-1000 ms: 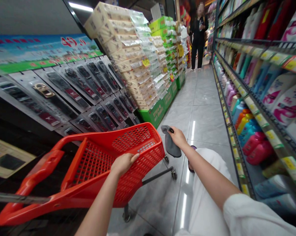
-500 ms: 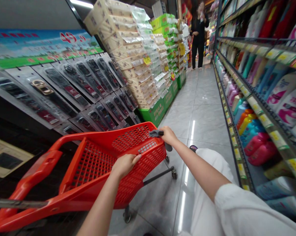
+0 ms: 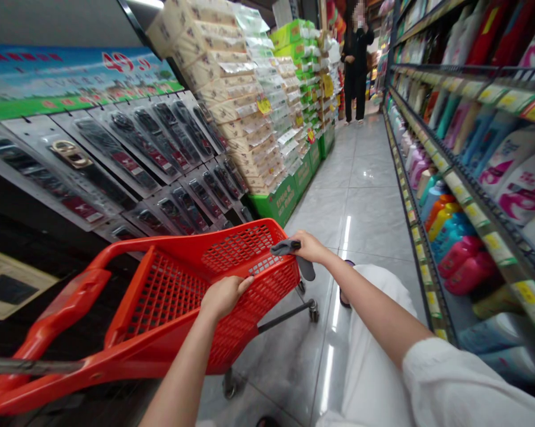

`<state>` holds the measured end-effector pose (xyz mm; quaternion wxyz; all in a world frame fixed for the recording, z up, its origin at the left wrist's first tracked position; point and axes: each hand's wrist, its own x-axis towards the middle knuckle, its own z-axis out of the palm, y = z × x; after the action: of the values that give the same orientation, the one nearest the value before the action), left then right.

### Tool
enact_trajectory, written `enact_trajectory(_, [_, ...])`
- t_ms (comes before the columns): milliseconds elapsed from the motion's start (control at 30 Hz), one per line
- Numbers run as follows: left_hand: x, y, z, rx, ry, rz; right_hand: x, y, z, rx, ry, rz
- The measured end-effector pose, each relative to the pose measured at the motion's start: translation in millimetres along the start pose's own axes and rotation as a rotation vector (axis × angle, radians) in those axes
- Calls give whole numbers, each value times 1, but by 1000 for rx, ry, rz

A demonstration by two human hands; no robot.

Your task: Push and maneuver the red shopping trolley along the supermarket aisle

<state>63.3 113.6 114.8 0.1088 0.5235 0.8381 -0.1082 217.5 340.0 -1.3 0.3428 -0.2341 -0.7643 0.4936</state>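
Observation:
A red plastic shopping cart point(image 3: 245, 320) with lattice sides stands before me, its inside bare where it shows. My left hand point(image 3: 223, 296) is closed over the cart's near rim, the thumb lying along the top. At the front corner of the rim, my right hand point(image 3: 309, 246) grips a dark grey cloth point(image 3: 306, 270). One end of the cloth lies over the rim and the other hangs down outside the basket. The right fingers are partly hidden by the hand itself.
Packaged belts point(image 3: 147, 133) hang on a rack at left. Stacked tissue packs point(image 3: 241, 107) stand on green boxes point(image 3: 276, 201) beyond the cart. Shelves at right hold bottles point(image 3: 461, 237). A person in dark clothes point(image 3: 355, 71) stands farther down the tiled aisle point(image 3: 365, 172).
My right hand has shifted slightly right and down, and more of the grey cloth shows below it. My left hand keeps its place on the rim. The cart has hardly moved.

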Motion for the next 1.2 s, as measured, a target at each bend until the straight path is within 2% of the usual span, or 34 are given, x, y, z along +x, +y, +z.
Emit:
enact_trajectory(100, [2, 4, -2, 1, 23, -19, -32, 23, 2, 390, 297, 212])
enact_trajectory(133, [4, 6, -3, 3, 29, -23, -41, 30, 6, 465, 402, 320])
enact_trajectory(167, [6, 8, -3, 5, 33, -27, -47, 35, 12, 498, 437, 386])
enact_trajectory(233, [13, 13, -5, 6, 38, -38, -51, 40, 25, 542, 422, 459])
enact_trajectory(333, [24, 20, -5, -1, 54, -63, -40, 35, 40, 601, 380, 464])
enact_trajectory(467, [37, 30, -8, -19, 62, -91, -24, 30, 47, 695, 445, 413])
enact_trajectory(600, [42, 40, -13, -37, 53, -123, -23, 42, 49, 678, 475, 509])
enact_trajectory(967, [41, 59, -14, -33, 46, -182, -3, 54, 31, 612, 456, 506])
enact_trajectory(1200, [43, 90, -18, -45, 39, -210, 7, 69, 3, 557, 413, 533])
